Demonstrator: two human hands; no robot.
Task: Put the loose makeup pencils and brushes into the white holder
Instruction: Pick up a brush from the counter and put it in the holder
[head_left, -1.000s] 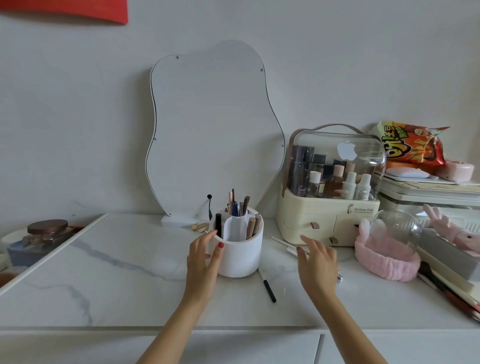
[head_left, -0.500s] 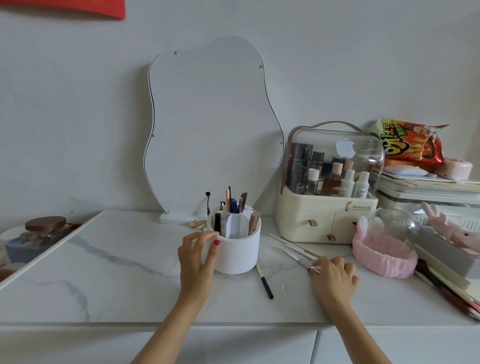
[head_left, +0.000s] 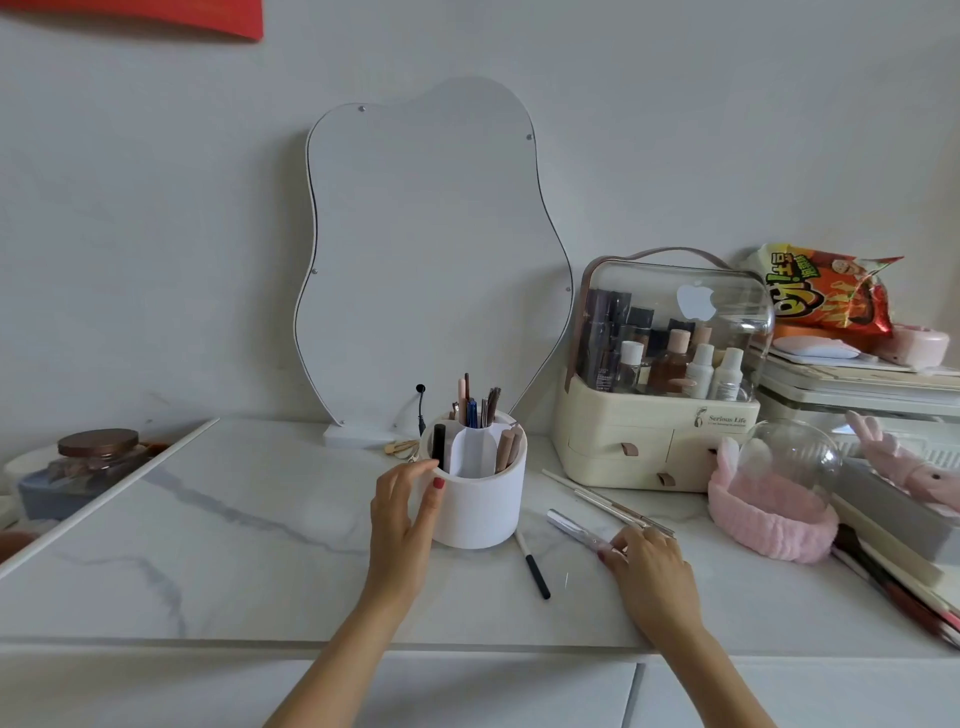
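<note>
The round white holder (head_left: 483, 506) stands on the marble tabletop, with several pencils and brushes upright in its compartments. My left hand (head_left: 405, 512) wraps around its left side. My right hand (head_left: 647, 564) rests on the table to the right, its fingertips pinching the near end of a silver-capped pencil (head_left: 569, 525) that lies flat. A white pencil with a black cap (head_left: 532, 564) lies loose just right of the holder. Two or three thin pale brushes (head_left: 602, 499) lie diagonally beyond my right hand.
A wavy mirror (head_left: 431, 260) leans on the wall behind the holder. A cream cosmetics case with a clear lid (head_left: 660, 415) stands at the right, with a pink headband (head_left: 763, 514) and glass dome in front. A jar (head_left: 96, 452) sits far left. Books and pens crowd the right edge.
My right hand came down from hovering onto the table and closed its fingers on the silver-capped pencil. My left hand stayed on the holder.
</note>
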